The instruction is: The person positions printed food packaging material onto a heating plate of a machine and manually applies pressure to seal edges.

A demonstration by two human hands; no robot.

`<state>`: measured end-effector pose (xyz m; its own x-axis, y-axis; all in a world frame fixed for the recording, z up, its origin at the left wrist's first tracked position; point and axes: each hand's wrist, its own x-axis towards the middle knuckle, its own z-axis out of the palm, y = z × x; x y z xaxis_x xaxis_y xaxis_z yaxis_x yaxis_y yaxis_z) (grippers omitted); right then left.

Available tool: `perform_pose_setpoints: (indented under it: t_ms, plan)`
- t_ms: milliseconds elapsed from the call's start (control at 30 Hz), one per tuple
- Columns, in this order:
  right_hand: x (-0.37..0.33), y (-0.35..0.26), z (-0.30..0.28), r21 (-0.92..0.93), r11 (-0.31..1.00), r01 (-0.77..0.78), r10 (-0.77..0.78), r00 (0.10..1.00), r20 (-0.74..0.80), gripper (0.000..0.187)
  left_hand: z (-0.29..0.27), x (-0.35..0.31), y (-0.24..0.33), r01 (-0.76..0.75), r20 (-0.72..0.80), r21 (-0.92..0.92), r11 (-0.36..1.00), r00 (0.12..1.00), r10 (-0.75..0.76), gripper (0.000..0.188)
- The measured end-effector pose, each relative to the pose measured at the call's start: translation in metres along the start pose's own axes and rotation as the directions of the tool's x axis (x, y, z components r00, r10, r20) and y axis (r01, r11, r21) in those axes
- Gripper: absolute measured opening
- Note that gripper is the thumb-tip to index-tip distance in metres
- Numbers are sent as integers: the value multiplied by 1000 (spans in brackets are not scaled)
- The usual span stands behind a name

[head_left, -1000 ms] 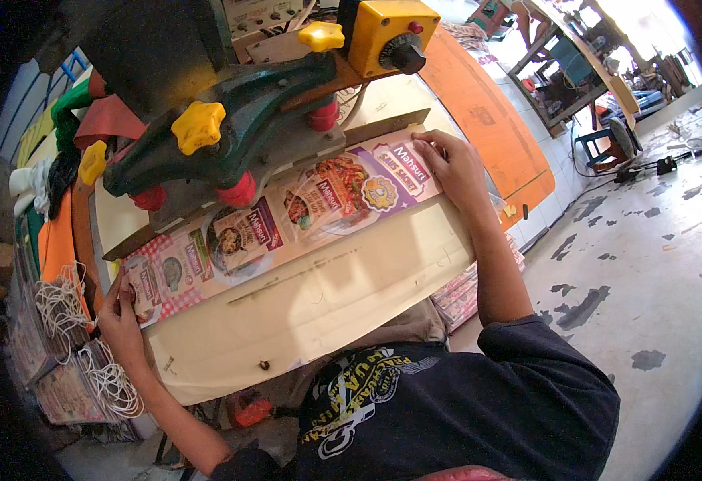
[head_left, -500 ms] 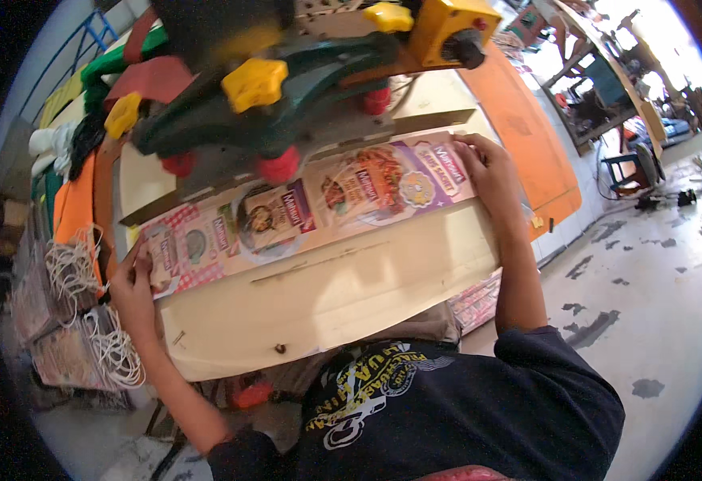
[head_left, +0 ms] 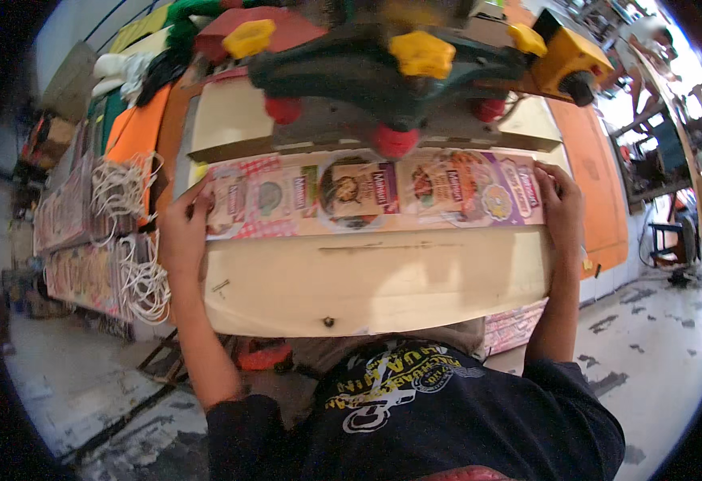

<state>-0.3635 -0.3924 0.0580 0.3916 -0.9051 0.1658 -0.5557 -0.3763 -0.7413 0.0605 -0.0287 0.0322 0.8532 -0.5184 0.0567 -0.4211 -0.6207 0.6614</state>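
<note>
A long printed strip point(head_left: 275, 204), pink and purple with pictures of food, lies flat across the cream work surface point(head_left: 383, 280). Its far edge runs along a raised cream ledge, beneath the machine head. My left hand point(head_left: 185, 228) grips the strip's left end, fingers closed at its edge. At the opposite end my right hand point(head_left: 561, 204) does the same, fingers curled and pressed on the edge. Over the strip's middle stands the dark green machine head point(head_left: 399, 76), with yellow star knobs point(head_left: 421, 54) and red round feet point(head_left: 396, 140); one foot hides part of the strip's far edge.
A yellow control box point(head_left: 567, 56) with a black knob sits at the back right. Bundles of printed sheets point(head_left: 82, 272) with white cords point(head_left: 144, 276) hang at the left. An orange board point(head_left: 595, 184) lies right of the surface. A person point(head_left: 647, 44) is at the far right.
The view has turned, so the strip and work surface now look level instead of slanting up to the right. Both hands stay at the strip's ends.
</note>
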Motion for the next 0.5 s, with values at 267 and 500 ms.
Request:
perform_pose_setpoints:
  t_ms: [267,500]
  plan:
    - [9,24,-1,-6,1000,-6,6,1000,18,30,3,-7,14,-56,-45,57,997,997,59,33]
    - [9,28,-1,-8,1000,17,-16,999,31,29,-2,-11,27,-32,-59,160,987,997,42,32]
